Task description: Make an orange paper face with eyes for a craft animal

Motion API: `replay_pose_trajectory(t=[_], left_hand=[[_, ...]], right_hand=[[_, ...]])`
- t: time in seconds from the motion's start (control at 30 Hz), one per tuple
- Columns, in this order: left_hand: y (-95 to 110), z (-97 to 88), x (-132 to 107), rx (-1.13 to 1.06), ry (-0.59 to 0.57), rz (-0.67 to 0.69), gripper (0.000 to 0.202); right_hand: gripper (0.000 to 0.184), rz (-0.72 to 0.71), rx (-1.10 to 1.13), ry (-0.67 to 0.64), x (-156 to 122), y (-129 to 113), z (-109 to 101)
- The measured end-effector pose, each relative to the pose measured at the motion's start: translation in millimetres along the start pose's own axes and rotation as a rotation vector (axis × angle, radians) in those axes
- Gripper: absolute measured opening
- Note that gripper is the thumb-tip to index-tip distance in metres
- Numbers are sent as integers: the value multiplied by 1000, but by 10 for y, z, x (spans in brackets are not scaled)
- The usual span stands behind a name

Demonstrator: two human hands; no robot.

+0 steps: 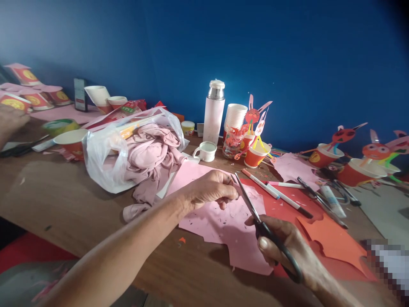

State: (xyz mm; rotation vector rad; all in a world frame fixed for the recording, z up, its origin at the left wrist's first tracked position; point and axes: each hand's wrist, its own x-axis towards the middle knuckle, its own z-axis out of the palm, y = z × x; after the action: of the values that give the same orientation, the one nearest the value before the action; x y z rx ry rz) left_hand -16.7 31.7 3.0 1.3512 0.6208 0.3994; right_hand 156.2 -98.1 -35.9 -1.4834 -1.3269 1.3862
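My left hand (212, 189) pinches the edge of a piece of pink paper (234, 204) above a larger cut pink sheet (220, 228) on the wooden table (64, 198). My right hand (283, 243) grips black-handled scissors (263, 228), with the steel blades pointing up and left toward the pink paper by my left fingertips. A red paper sheet (281, 196) and a cut orange paper piece (334, 241) lie under and beyond my right hand. Several marker pens (275, 192) lie on the red sheet.
A white plastic bag (105, 160) holding pink cloth (151, 160) stands left of my arms. Behind are a steel-topped flask (213, 113), a white mug (205, 151), stacked paper cups (235, 116), and paper-cup animal figures (372, 157). Another person's hand (11, 121) is at the far left.
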Motion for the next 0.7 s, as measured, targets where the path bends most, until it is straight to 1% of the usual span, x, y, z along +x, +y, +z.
replay_pose_trajectory(t=[0.17, 0.37, 0.47, 0.6, 0.7], left_hand=[[11, -7, -16, 33, -24, 11, 4], [24, -16, -32, 47, -28, 13, 4], [29, -8, -39, 37, -20, 0, 4], [26, 26, -33, 7, -35, 0, 12], [13, 65, -20, -44, -3, 20, 15]], right_hand=[[59, 5, 23, -7, 6, -9, 12], [53, 4, 6, -15, 11, 6, 1], [56, 8, 8, 21, 12, 14, -5], [59, -35, 34, 65, 14, 5, 2], [58, -66, 53, 43, 4, -14, 15]])
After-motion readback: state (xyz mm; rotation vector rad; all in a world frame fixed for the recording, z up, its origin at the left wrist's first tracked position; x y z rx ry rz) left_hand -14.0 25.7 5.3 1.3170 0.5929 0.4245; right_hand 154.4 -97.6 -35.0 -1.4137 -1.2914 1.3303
